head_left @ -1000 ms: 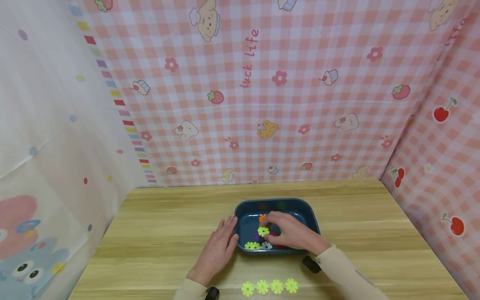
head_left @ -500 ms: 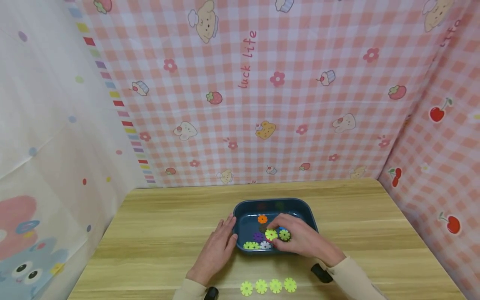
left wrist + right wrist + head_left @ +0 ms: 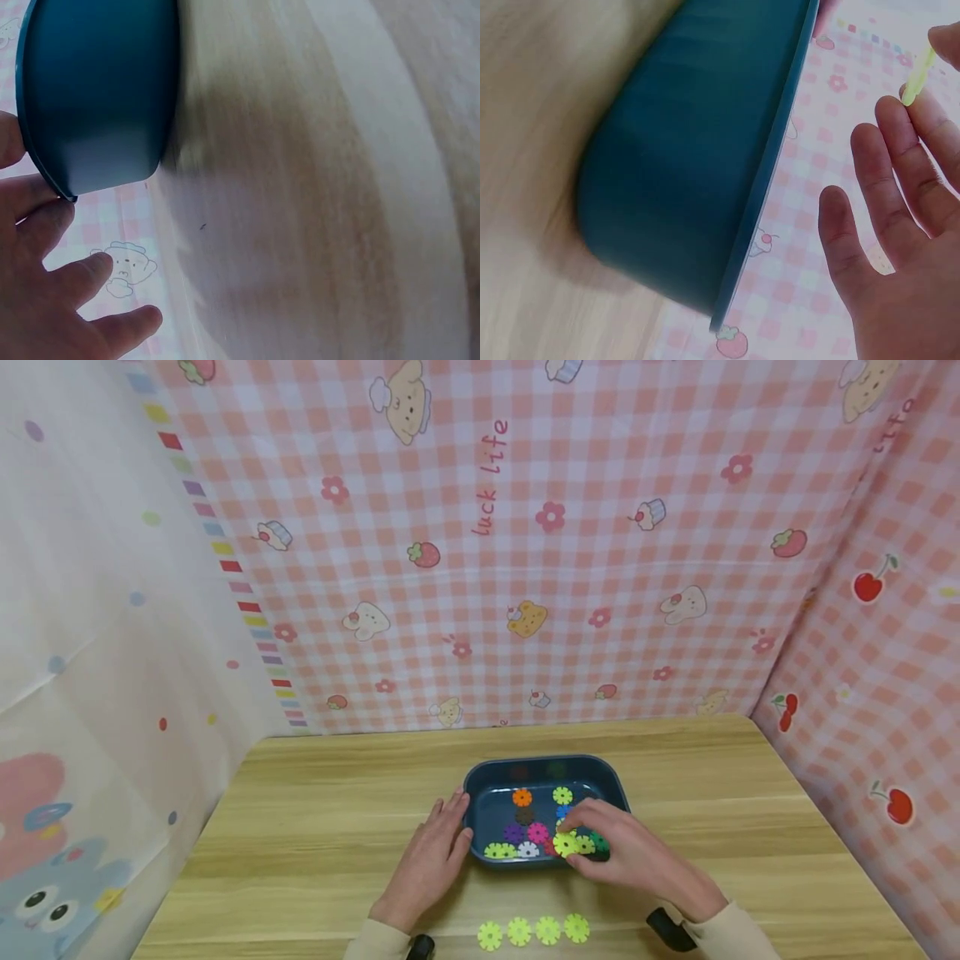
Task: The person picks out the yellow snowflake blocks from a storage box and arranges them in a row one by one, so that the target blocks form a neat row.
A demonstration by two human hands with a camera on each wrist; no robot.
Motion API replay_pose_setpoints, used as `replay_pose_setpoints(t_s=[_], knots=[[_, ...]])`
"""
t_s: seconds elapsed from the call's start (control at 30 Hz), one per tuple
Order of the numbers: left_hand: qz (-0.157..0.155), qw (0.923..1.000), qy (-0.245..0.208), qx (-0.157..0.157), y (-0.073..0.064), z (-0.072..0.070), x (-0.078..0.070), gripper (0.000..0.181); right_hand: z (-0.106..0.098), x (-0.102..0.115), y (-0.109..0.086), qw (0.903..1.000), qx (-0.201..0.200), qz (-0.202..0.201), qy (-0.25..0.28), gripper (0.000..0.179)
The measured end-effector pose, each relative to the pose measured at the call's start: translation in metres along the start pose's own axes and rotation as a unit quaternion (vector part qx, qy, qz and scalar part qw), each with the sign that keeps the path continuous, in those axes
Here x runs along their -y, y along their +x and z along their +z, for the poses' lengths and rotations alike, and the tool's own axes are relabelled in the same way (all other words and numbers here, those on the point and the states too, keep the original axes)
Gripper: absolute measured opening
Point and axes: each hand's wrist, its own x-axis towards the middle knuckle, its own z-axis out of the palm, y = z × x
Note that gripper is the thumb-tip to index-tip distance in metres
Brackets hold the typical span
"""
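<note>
My right hand [image 3: 637, 856] pinches a yellow-green snowflake disc [image 3: 566, 845] between thumb and fingertips, over the right part of a dark blue tray [image 3: 483, 770]. In the right wrist view the same disc [image 3: 918, 79] shows edge-on, above the tray's rim. Fingers extended, my left hand [image 3: 429, 864] touches the tray's left rim; the left wrist view shows its fingertips against the tray wall [image 3: 97, 90]. Inside the tray lie several loose discs, among them an orange disc [image 3: 522, 797], a pink disc [image 3: 537, 832] and a white disc [image 3: 528, 850]. My right hand covers some of them.
In front of the tray, several yellow-green discs [image 3: 519, 932] lie in a row on the wooden table [image 3: 337, 827]. A pink checked cloth [image 3: 450, 585] rises behind the table, with more cloth at both sides.
My right hand has drawn rightward and toward me within the tray, with the yellow-green disc in its fingers. More discs in the tray are uncovered. My left hand stays at the rim.
</note>
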Motion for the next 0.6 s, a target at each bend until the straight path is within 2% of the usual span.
replay_pose_setpoints(t_s=[0.17, 0.43, 0.6], knots=[[0.008, 0.9997, 0.022, -0.003, 0.0, 0.0, -0.001, 0.052, -0.004, 0.003, -0.012, 0.9999, -0.012, -0.006, -0.003, 0.025], [0.007, 0.9996, 0.027, -0.005, 0.0, -0.001, -0.002, 0.052, -0.008, 0.009, -0.025, 1.0, -0.006, -0.002, -0.004, 0.028], [0.01, 0.9996, 0.026, -0.009, 0.0, -0.001, -0.002, 0.051, -0.011, 0.011, -0.032, 0.9998, 0.009, 0.019, -0.006, 0.027]])
